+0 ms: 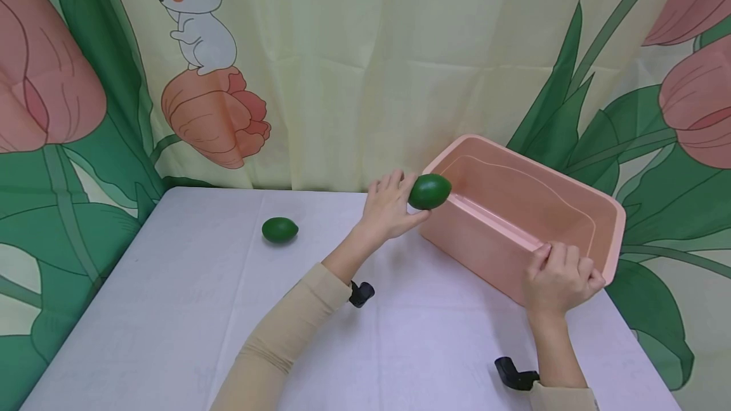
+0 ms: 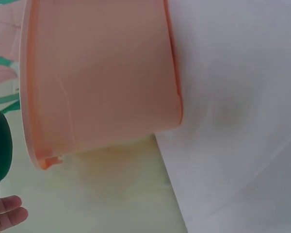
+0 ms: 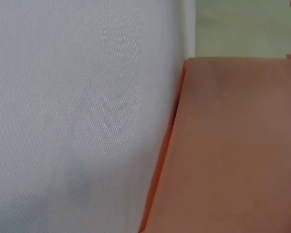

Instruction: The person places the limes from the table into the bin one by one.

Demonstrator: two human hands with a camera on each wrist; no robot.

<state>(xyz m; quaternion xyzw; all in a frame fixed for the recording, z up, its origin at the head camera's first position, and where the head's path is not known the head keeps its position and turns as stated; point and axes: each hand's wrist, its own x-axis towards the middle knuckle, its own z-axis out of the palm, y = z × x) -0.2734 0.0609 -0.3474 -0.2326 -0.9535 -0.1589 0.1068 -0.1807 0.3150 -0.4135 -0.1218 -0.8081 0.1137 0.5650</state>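
In the head view, my left hand (image 1: pixel 389 207) holds a glossy green lime (image 1: pixel 429 191) between thumb and fingers, near the left end of a pink plastic bin (image 1: pixel 476 249). Part of that lime (image 2: pixel 0 148) also shows at the left edge of the left wrist view. My right hand (image 1: pixel 562 278) grips the near rim of the bin at its right end. A second green lime (image 1: pixel 280 229) lies on the table, left of my left forearm. The right wrist view shows the bin's outer wall (image 3: pixel 237 145) but not the gripping fingers.
A white cloth covers the table (image 1: pixel 171 309). Behind it hangs a curtain (image 1: pixel 342 68) printed with tulips and a rabbit. The bin stands at the table's back right edge. Black wrist mounts (image 1: pixel 516 376) stick out beside both wrists.
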